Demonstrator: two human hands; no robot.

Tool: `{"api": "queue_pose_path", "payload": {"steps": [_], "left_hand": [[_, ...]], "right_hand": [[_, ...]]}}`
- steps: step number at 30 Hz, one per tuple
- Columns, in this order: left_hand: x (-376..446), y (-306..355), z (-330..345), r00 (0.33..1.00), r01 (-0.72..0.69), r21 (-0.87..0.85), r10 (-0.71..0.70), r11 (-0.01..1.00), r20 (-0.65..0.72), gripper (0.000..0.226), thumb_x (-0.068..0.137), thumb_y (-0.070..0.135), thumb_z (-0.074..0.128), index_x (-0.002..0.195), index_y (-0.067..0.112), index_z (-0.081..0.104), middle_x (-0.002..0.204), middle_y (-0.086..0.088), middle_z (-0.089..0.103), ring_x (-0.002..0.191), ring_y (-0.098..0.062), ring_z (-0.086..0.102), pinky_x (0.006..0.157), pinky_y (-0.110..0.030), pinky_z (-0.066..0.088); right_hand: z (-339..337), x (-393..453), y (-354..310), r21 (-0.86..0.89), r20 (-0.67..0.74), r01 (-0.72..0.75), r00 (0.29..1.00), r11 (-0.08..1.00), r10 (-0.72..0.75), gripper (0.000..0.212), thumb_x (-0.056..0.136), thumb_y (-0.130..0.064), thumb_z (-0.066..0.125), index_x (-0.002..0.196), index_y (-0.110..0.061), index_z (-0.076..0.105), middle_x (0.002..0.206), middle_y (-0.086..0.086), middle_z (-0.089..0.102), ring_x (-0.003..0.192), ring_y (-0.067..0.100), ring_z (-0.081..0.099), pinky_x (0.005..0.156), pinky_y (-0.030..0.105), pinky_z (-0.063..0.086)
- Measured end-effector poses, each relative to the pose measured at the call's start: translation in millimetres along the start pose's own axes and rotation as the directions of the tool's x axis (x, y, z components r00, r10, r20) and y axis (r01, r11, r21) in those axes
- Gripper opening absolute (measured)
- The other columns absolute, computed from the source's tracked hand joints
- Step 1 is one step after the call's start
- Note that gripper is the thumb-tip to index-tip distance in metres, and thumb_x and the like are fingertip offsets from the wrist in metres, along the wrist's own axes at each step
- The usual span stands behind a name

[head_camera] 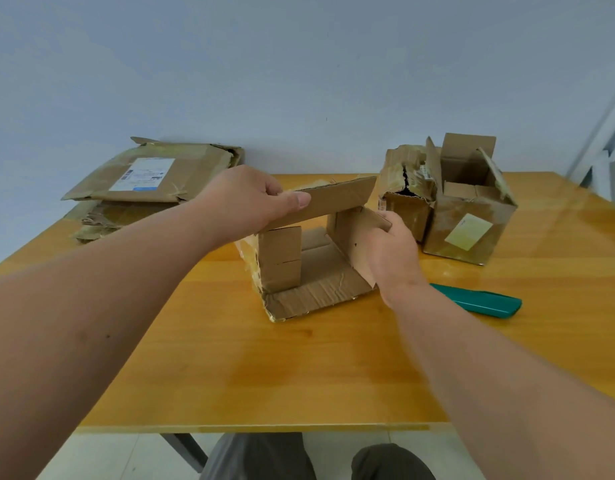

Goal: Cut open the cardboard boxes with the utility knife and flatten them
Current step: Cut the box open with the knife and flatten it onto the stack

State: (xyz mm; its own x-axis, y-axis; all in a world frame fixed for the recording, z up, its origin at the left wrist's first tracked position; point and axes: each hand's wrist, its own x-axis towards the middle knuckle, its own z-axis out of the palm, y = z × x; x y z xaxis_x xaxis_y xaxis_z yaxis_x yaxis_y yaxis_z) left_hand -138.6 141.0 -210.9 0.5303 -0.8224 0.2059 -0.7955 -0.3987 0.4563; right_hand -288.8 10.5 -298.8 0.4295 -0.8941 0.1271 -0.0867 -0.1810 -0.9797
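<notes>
An opened brown cardboard box (313, 268) lies on its side in the middle of the wooden table (299, 368), its open end facing me. My left hand (250, 199) grips the top flap, thumb on the flap's front face. My right hand (391, 251) holds the right side flap, fingers curled around its edge. The green utility knife (483, 301) lies flat on the table to the right of my right wrist, held by neither hand.
A stack of flattened boxes (150, 181) sits at the back left, the top one bearing a white label. Two standing boxes (451, 206) are at the back right, one with open top flaps. A pale wall rises behind the table. My knees show below the front edge.
</notes>
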Motion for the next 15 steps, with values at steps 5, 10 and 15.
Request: {"api": "queue_pose_path", "payload": {"steps": [5, 10, 15], "left_hand": [[-0.4, -6.4, 10.1, 0.939, 0.069, 0.1, -0.031, 0.993, -0.344, 0.059, 0.074, 0.079, 0.051, 0.079, 0.021, 0.055, 0.065, 0.007, 0.054, 0.061, -0.008, 0.05, 0.048, -0.025, 0.029], [-0.2, -28.1, 19.1, 0.877, 0.17, -0.362, -0.309, 0.916, -0.368, 0.082, 0.07, 0.072, 0.066, 0.127, 0.019, 0.042, 0.098, 0.005, 0.055, 0.087, -0.016, 0.057, 0.067, -0.034, 0.049], [-7.3, -33.2, 25.2, 0.937, 0.156, 0.119, -0.109, 0.981, -0.332, 0.106, 0.061, 0.068, 0.076, 0.141, 0.036, 0.013, 0.137, -0.004, 0.044, 0.118, -0.029, 0.051, 0.079, -0.043, 0.048]], "right_hand": [[-2.7, -3.4, -1.9, 0.113, 0.077, -0.089, 0.994, 0.99, 0.08, 0.02, 0.101, -0.029, 0.049, 0.086, -0.037, 0.059, 0.097, -0.004, 0.062, 0.09, 0.016, 0.055, 0.079, 0.035, 0.047], [4.0, -2.2, -8.1, 0.215, 0.126, -0.181, 0.98, 0.96, 0.157, 0.025, 0.104, -0.032, 0.046, 0.126, -0.034, 0.057, 0.133, -0.002, 0.054, 0.12, 0.024, 0.049, 0.102, 0.048, 0.045], [9.7, -0.6, -16.1, 0.334, 0.143, -0.297, 0.954, 0.895, 0.263, 0.028, 0.103, -0.032, 0.048, 0.13, -0.031, 0.057, 0.128, 0.003, 0.055, 0.115, 0.032, 0.051, 0.097, 0.056, 0.05]]}}
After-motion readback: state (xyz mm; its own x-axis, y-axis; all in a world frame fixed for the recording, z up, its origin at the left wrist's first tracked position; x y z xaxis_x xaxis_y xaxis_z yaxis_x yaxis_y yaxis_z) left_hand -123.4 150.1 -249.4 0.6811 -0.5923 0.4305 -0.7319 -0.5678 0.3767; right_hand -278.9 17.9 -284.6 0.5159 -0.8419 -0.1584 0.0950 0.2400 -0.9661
